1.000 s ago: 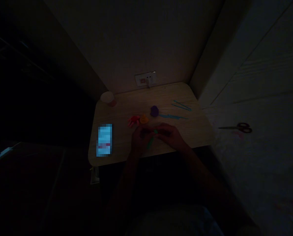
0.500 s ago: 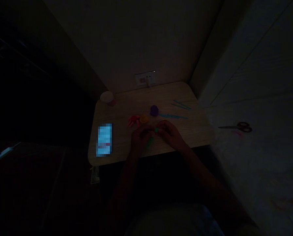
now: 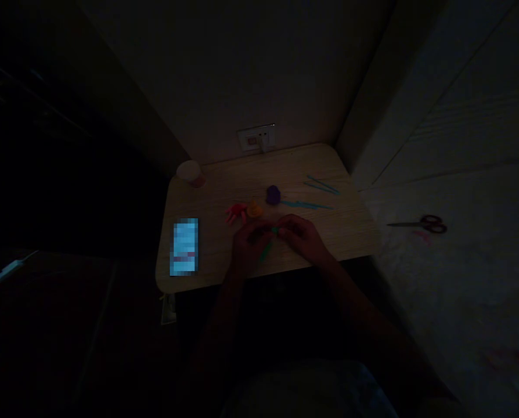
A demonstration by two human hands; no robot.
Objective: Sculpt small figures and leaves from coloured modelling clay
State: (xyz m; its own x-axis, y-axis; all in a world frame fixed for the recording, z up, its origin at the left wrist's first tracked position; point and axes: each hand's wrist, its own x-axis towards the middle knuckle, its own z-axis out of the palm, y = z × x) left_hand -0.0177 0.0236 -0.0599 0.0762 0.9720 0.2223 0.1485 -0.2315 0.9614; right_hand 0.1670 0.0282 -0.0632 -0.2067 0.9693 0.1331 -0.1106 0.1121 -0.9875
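Note:
In a very dark room my left hand [image 3: 247, 248] and my right hand [image 3: 302, 238] meet over the front of a small wooden table [image 3: 329, 232]. Both are closed in a pinch around a small green piece [image 3: 268, 247], a strip that shows between the fingers. Just beyond them lie a red hand-shaped piece [image 3: 236, 212], an orange lump [image 3: 255, 209] and a purple lump [image 3: 273, 195].
A lit phone [image 3: 184, 247] lies at the table's front left, a small round pot [image 3: 190, 173] at the back left. Thin blue tools [image 3: 318, 194] lie at the back right. A wall socket [image 3: 256, 138] is behind. Scissors [image 3: 420, 224] lie on the surface to the right.
My hands have stayed together on the green piece, shifting only slightly; the fingers work it in place. Nothing else on the table has moved.

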